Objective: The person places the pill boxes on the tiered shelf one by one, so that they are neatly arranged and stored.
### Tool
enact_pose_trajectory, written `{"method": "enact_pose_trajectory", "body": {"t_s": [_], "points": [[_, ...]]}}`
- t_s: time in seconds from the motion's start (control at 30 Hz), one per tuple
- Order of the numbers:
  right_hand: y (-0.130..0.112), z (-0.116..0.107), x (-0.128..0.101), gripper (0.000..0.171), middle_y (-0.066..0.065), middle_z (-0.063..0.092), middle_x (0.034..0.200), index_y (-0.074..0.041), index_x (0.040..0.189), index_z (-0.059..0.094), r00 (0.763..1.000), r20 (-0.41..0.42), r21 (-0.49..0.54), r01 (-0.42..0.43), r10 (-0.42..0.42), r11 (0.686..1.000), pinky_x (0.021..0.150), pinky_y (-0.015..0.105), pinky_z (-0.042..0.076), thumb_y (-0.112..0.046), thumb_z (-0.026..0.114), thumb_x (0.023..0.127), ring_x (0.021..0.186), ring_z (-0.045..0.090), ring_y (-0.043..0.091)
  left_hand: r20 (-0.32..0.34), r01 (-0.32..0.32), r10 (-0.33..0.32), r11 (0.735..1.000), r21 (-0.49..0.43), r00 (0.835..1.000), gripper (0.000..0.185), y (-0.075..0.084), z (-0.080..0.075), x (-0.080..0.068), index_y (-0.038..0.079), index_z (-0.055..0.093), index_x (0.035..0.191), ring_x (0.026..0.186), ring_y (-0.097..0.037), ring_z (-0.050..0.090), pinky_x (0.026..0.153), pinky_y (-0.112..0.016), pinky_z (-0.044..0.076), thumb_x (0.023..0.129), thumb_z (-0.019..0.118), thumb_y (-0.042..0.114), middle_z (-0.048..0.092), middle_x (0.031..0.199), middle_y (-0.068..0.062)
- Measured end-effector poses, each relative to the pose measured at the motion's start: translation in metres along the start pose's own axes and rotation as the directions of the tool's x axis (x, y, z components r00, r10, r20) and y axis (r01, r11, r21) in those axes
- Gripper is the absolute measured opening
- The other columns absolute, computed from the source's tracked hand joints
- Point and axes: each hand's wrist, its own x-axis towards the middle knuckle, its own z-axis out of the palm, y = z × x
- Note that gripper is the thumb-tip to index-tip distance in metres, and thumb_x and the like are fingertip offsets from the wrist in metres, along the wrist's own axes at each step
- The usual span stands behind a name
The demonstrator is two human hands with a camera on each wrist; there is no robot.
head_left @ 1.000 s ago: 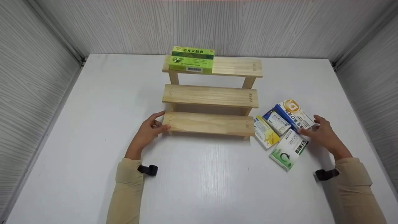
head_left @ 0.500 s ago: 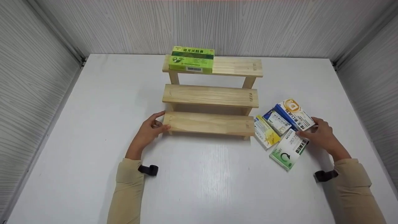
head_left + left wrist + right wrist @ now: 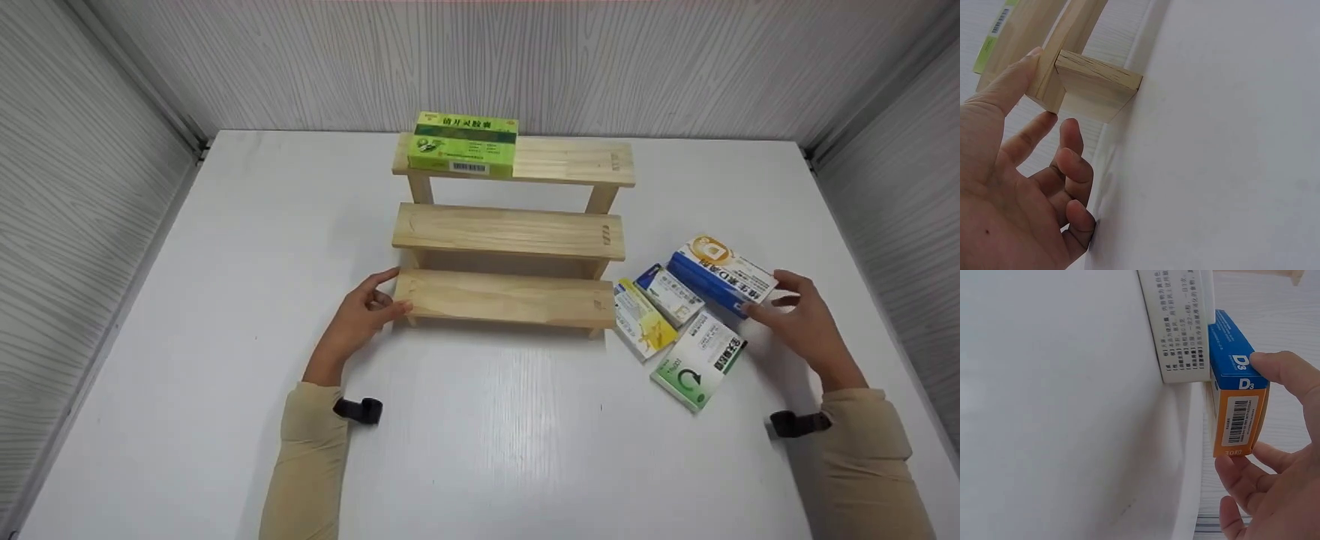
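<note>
My left hand pinches the left end of the lowest step of a three-tier wooden display stand, thumb on top and forefinger at the end. In the left wrist view its other fingers curl loosely below the board. At the right, my right hand grips a blue, white and orange vitamin D medicine box by its near end. The right wrist view shows the thumb on the blue side marked D3 and fingertips at the opposite edge of the box's orange end.
Beside the stand lie a small blue-and-white box, a yellow-and-white box and a green-and-white box. A green medicine box rests on the top step's left half. Wood-grain panels enclose the white table.
My right hand has taken hold of the vitamin D box and shifted it rightward, apart from the green-and-white box, tilting its blue side into view. The left hand has stayed put.
</note>
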Motion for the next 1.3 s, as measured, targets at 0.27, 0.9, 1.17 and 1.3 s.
{"method": "enact_pose_trajectory", "body": {"t_s": [0.27,0.9,1.17,1.3], "points": [[-0.011,-0.015,-0.003,0.078,0.016,0.031,0.139,-0.018,0.147,0.022,0.989,-0.144,0.045,0.043,-0.036,0.998,0.069,0.007,0.037,-0.041,0.063,0.085,0.108,0.039,0.012,-0.009,0.001,-0.001,1.000,0.032,1.000,0.064,0.020,0.001,-0.013,0.016,0.037,0.142,0.070,-0.012,0.045,0.062,-0.023,0.041,0.086,0.066,0.024,0.049,0.093,-0.007],[-0.100,-0.023,0.025,0.063,-0.006,0.042,0.131,-0.017,0.140,0.037,0.941,-0.245,0.361,0.311,-0.232,0.879,0.076,0.015,0.033,-0.011,0.066,0.084,0.105,0.042,0.007,0.000,0.021,-0.021,1.000,0.021,1.000,0.063,0.020,0.001,-0.010,0.017,0.037,0.142,0.072,-0.015,0.047,0.060,-0.021,0.040,0.086,0.066,0.026,0.049,0.092,-0.006],[-0.137,-0.021,0.039,0.061,-0.001,0.044,0.133,-0.016,0.137,0.041,0.925,-0.217,0.456,0.378,-0.311,0.806,0.077,0.016,0.033,-0.009,0.068,0.083,0.107,0.042,0.010,0.006,0.007,-0.007,1.000,0.008,1.000,0.064,0.019,0.001,-0.010,0.017,0.037,0.141,0.071,-0.015,0.046,0.058,-0.020,0.038,0.086,0.066,0.026,0.050,0.090,-0.006],[-0.154,-0.018,0.045,0.061,-0.001,0.042,0.135,-0.019,0.140,0.039,0.914,-0.184,0.350,0.405,-0.362,0.845,0.078,0.016,0.033,-0.015,0.066,0.085,0.109,0.041,0.009,0.008,0.004,-0.004,1.000,0.013,1.000,0.064,0.019,0.000,-0.011,0.016,0.036,0.142,0.073,-0.018,0.048,0.059,-0.021,0.039,0.086,0.065,0.026,0.051,0.092,-0.008]]}}
